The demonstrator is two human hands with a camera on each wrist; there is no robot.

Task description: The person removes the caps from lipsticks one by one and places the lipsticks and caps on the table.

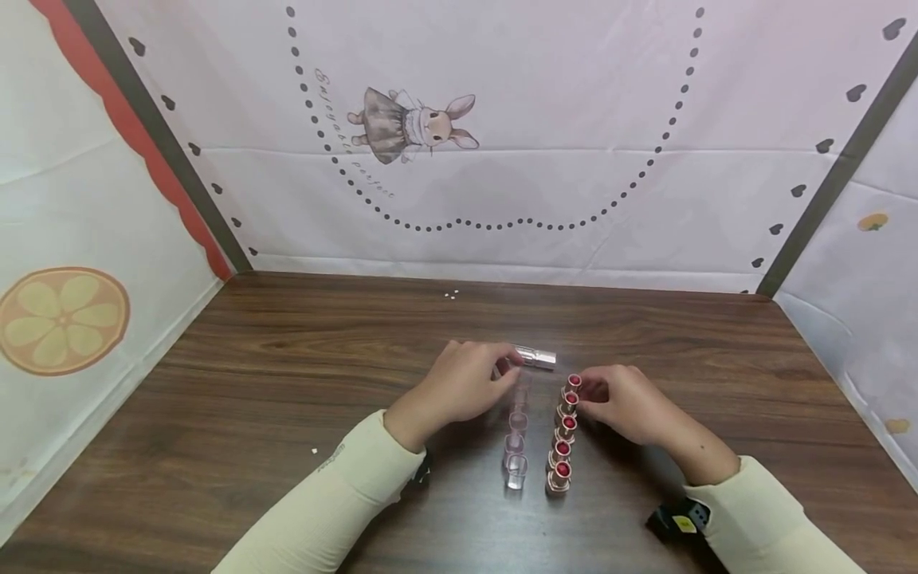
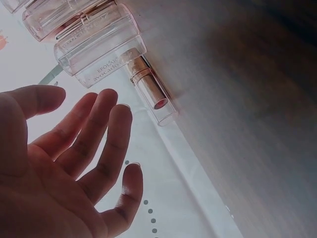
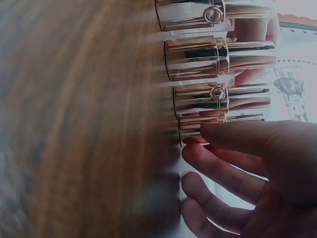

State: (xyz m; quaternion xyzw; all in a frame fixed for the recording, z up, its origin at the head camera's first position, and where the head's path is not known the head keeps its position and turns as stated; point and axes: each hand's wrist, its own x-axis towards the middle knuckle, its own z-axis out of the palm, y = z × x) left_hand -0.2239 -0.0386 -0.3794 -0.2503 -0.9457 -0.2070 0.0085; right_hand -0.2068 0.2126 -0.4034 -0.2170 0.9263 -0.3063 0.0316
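Several rose-gold lipsticks stand upright in a row, uncapped, with red tips showing. Thumb and forefinger of my right hand pinch the lipstick at the row's far end; in the right wrist view the thumb overlaps that tube low down. To the left runs a parallel row of clear pinkish lipstick caps. My left hand hovers by the farthest cap, its fingers loosely bent and holding nothing. Beyond the rows, a lipstick in its clear cap lies on its side.
Everything lies on a dark wood-grain table. Small white bits lie near its back edge, and another white speck is at the left. Printed white cloth walls the back and sides.
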